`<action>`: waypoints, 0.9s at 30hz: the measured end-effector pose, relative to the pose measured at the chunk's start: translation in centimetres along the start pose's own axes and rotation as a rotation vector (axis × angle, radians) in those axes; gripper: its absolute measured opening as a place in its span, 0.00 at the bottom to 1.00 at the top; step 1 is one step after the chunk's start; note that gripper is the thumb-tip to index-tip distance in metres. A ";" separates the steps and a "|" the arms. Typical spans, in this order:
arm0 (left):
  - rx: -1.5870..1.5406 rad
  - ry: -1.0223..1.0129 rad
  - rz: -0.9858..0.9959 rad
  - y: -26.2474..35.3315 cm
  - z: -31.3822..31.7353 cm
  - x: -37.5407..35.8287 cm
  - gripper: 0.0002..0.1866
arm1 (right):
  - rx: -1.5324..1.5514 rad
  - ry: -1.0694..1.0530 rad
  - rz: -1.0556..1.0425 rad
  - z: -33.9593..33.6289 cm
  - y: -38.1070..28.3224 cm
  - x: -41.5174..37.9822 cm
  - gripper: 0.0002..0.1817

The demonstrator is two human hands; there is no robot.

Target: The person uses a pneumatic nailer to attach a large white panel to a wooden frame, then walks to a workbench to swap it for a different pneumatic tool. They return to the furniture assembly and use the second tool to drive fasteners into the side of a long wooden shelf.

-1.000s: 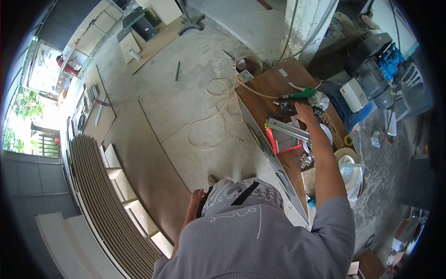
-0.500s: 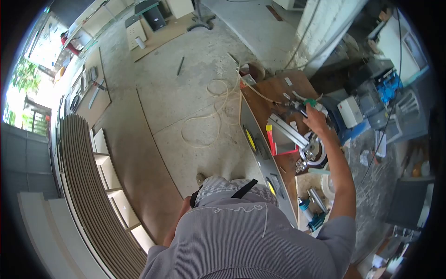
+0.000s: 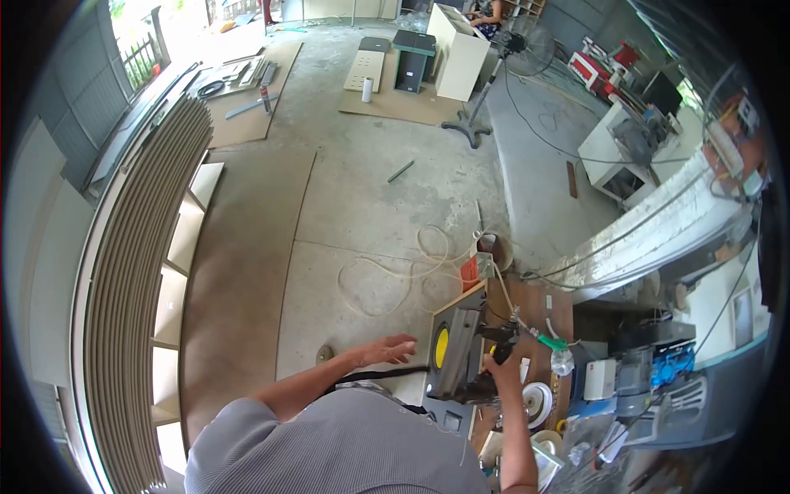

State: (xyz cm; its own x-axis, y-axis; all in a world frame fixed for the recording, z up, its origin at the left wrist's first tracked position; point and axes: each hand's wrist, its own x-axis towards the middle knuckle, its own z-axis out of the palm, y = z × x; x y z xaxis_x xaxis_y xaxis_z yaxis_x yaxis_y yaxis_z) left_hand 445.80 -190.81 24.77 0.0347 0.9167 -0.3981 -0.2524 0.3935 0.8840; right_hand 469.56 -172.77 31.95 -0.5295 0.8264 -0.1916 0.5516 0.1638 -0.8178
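My right hand [image 3: 504,372] is wrapped round the handle of a dark power tool [image 3: 471,354] with a long metal body, held over the left edge of the wooden cabinet top [image 3: 547,309]. My left hand [image 3: 387,351] is stretched out to the left of the tool, fingers apart and touching nothing. Below the tool, a yellow oval [image 3: 442,347] shows on the cabinet's dark side. A green air-hose fitting [image 3: 553,342] lies right of my right hand. A white round part [image 3: 538,403] rests nearer to me on the cabinet.
A pale hose [image 3: 374,259] loops over the floor ahead. Stacked corrugated panels [image 3: 136,305] stand at left beside white shelving [image 3: 169,305]. Farther off are a fan stand [image 3: 467,130], cabinets [image 3: 457,62] and a seated person [image 3: 487,15]. A white pillar [image 3: 650,235] rises at right.
The view has swung up and to the right. My right hand has lifted the dark tool to the cabinet's left edge. My left hand has come up from my side, fingers spread.
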 end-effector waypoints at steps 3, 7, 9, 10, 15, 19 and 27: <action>0.036 -0.108 0.098 4.7 0.0 -4.6 0.40 | 0.301 -0.012 0.002 5.5 -4.8 0.1 0.14; 0.063 -0.066 0.198 4.1 -4.0 -6.6 0.39 | 0.473 0.008 -0.021 12.3 -8.3 2.3 0.14; -0.045 0.061 0.141 4.6 -6.4 -9.5 0.35 | 0.502 -0.014 -0.035 15.8 -10.1 2.8 0.15; -0.104 0.153 0.153 3.9 -7.1 -10.2 0.35 | 0.470 -0.118 -0.046 17.2 -11.6 2.5 0.15; -0.309 0.348 0.158 0.7 -12.4 -16.1 0.35 | 0.515 -0.448 0.025 23.8 -19.9 -1.8 0.13; -0.480 0.557 0.124 -1.7 -12.4 -21.6 0.34 | 0.470 -0.762 0.071 26.5 -19.7 -1.3 0.18; -0.645 1.050 0.065 -5.4 -3.3 -25.4 0.38 | 0.697 -1.470 0.371 28.9 -18.5 -4.2 0.31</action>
State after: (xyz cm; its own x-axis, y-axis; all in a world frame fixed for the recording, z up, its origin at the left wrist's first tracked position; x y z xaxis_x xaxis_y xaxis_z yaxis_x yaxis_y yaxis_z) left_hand 443.13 -216.46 29.36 -0.7138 0.3158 -0.6251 -0.6659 -0.0299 0.7454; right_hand 443.00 -194.83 32.20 -0.7812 -0.4794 -0.3999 0.6177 -0.5010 -0.6062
